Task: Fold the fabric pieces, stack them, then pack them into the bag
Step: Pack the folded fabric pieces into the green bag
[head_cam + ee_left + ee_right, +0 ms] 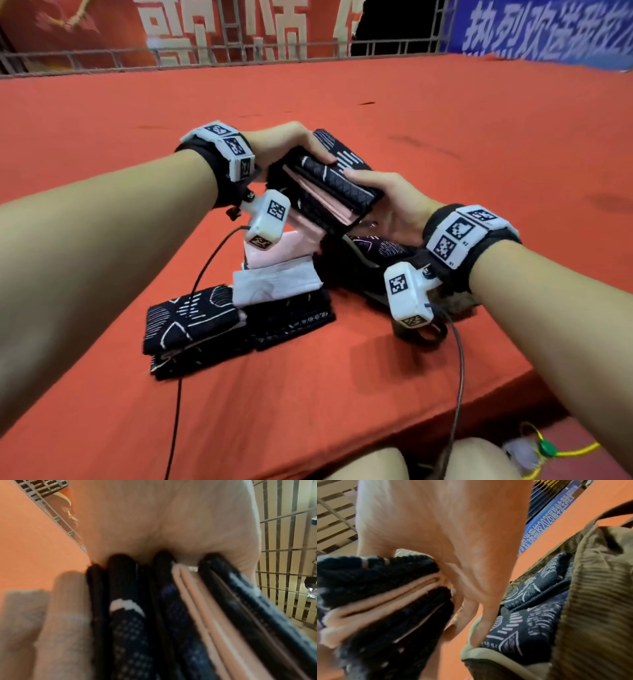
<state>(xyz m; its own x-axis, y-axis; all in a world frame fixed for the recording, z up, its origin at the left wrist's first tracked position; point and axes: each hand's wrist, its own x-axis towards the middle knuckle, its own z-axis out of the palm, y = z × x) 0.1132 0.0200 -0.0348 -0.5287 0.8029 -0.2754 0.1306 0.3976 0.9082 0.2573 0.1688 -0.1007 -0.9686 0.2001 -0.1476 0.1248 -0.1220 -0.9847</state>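
holding: i am gripping a folded stack (pixel 329 193) of dark patterned and pink pieces between both hands, raised off the red table (pixel 445 137), just above the bag (pixel 363 270).
left hand: my left hand (pixel 284 144) is clamping the far end of the stack, thumb curled over the top.
right hand: my right hand (pixel 387 202) is cupping the near end from below, fingers wrapping its edge.
done: folding is looking finished for this bundle; at least one patterned piece is already lying inside the bag.
left: a second folded pile (pixel 239 315) with a white piece (pixel 277 281) on top is waiting on the table beside the bag, not yet packed.
progress: i am judging the packing as roughly midway.
head view: it is showing both piles and the bag together, though the bag mouth is mostly hiding behind my right wrist.
left wrist view: it is showing the layer edges, dark and pink, pressing against my palm.
right wrist view: it is showing the brown corduroy bag lying open with patterned fabric (pixel 530 615) inside; the blur is making the count unclear, possibly two pieces.
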